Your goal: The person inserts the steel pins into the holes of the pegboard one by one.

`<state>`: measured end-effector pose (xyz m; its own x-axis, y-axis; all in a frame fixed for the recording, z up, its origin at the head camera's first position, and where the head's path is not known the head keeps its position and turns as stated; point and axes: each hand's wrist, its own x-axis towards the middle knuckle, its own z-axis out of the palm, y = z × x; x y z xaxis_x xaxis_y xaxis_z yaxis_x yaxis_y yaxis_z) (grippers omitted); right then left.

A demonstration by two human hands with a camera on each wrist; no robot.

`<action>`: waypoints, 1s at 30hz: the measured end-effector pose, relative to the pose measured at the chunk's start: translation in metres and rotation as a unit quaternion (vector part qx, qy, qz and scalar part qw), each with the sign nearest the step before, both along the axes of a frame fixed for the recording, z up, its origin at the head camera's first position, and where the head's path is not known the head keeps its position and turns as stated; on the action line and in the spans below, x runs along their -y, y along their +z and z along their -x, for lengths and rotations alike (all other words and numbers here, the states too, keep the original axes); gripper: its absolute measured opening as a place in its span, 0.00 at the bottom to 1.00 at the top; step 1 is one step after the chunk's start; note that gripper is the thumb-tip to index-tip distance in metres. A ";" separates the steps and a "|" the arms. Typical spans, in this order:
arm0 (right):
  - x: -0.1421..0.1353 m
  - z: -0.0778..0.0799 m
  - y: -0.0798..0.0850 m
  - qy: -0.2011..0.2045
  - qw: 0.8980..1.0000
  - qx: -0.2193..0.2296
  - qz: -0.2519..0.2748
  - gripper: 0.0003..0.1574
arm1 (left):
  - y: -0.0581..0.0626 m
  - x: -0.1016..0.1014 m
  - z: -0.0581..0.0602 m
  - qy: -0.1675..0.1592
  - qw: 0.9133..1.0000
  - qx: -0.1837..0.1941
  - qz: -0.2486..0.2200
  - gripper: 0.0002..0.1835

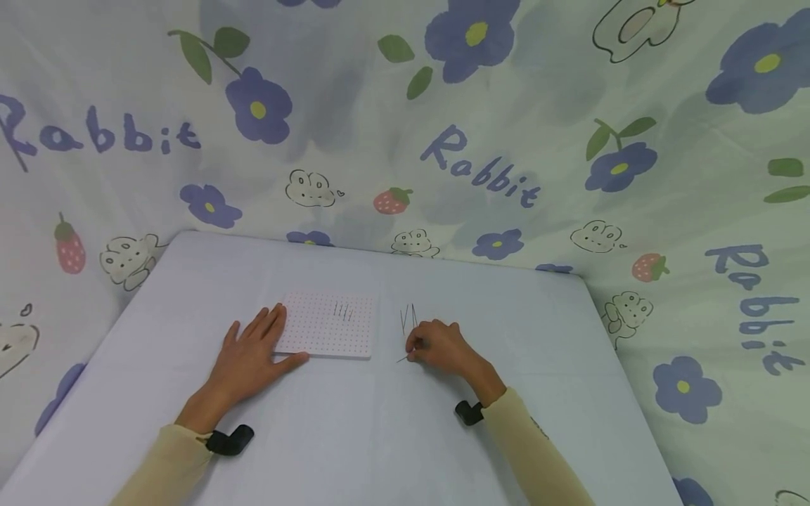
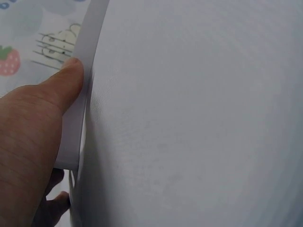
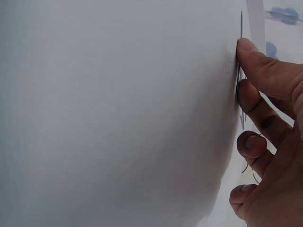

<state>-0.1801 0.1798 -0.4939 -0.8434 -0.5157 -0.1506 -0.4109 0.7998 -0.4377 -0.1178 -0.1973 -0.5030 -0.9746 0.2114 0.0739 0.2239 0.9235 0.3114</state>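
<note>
A white board [image 1: 310,327] dotted with small holes lies on the table, with several thin needles [image 1: 344,311] standing in its upper right part. My left hand [image 1: 249,358] rests along the board's left side, fingers straight and thumb at the front edge. In the left wrist view the thumb [image 2: 68,78] lies against the board's rim [image 2: 71,146]. To the right of the board, my right hand [image 1: 439,346] pinches a needle [image 3: 241,26] between thumb and index finger, low over the tabletop; its other fingers are curled.
Several loose needles [image 1: 405,320] lie on the white-covered table [image 1: 342,436], just beyond my right hand. A curtain [image 1: 354,126] printed with flowers, rabbits and strawberries hangs around the table's back and sides. Dark wrist cameras [image 1: 230,440] sit at both sleeves.
</note>
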 end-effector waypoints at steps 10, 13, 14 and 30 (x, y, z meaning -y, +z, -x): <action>0.001 -0.002 -0.001 0.008 1.000 -0.018 -0.014 0.08 | -0.002 0.000 -0.001 0.001 1.000 -0.004 0.002 0.58; 0.002 -0.003 -0.001 0.014 0.999 -0.027 -0.021 0.09 | -0.003 0.000 -0.001 0.002 1.000 -0.006 0.002 0.58; 0.002 -0.003 -0.001 0.017 0.999 -0.029 -0.023 0.09 | -0.003 0.000 -0.001 0.001 1.000 -0.007 0.002 0.58; 0.002 -0.008 0.003 0.029 0.998 -0.047 -0.023 0.09 | -0.005 -0.001 -0.002 0.002 1.000 -0.012 0.006 0.57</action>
